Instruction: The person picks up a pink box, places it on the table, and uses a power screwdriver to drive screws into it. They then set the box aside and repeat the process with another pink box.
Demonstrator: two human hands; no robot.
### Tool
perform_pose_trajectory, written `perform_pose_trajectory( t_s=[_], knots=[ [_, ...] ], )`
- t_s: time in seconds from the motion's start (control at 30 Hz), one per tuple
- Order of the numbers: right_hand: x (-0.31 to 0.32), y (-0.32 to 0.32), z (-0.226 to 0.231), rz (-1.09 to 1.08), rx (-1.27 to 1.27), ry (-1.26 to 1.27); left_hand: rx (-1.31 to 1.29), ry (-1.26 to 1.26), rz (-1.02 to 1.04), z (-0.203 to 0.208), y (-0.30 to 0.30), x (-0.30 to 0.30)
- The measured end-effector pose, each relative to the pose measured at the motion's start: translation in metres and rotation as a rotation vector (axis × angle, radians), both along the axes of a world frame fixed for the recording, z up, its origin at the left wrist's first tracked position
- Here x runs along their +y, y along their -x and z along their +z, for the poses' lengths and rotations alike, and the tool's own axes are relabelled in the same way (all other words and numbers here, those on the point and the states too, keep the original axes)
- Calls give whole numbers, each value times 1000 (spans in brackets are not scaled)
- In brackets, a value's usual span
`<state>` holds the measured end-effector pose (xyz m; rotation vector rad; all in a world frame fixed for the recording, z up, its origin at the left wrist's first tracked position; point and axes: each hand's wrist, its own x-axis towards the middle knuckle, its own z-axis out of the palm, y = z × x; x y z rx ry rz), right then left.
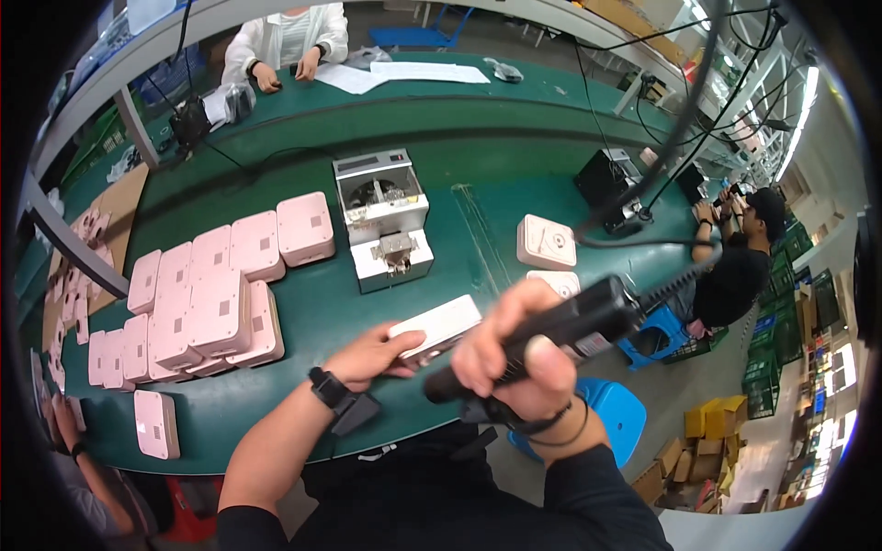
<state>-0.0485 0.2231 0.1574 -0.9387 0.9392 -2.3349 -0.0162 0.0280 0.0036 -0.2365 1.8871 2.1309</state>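
My left hand [372,354] grips a pale pink box-shaped device [436,328] by its near left end, thumb on top. The device is tilted above the green bench. My right hand [514,358] is wrapped round a black electric screwdriver [579,321], whose coiled cord leads off to the upper right. Its narrower end points toward the lower left, beside the device; the tip is hard to make out. Beyond my hands stands a white and grey screw feeder [384,216]. To its right lie a pink device [546,241] and another pink device [554,282], partly hidden by my right hand.
Several pink devices [211,303] are stacked on the left of the green bench [322,312], with a single one [157,424] nearer its edge. Black power boxes [606,184] and hanging cables are at the right. A blue stool [611,418] stands beside me. Other people work around the bench.
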Motion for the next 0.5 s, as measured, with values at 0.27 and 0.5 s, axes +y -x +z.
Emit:
perform_pose_trajectory(
  t_s=[0.27,0.5],
  knots=[
    [55,3,-3,-382,-1,-65,16,-953,203,-17,127,74],
    [73,27,-28,-552,-185,-232,438,-405,-450,52,72,101]
  ],
)
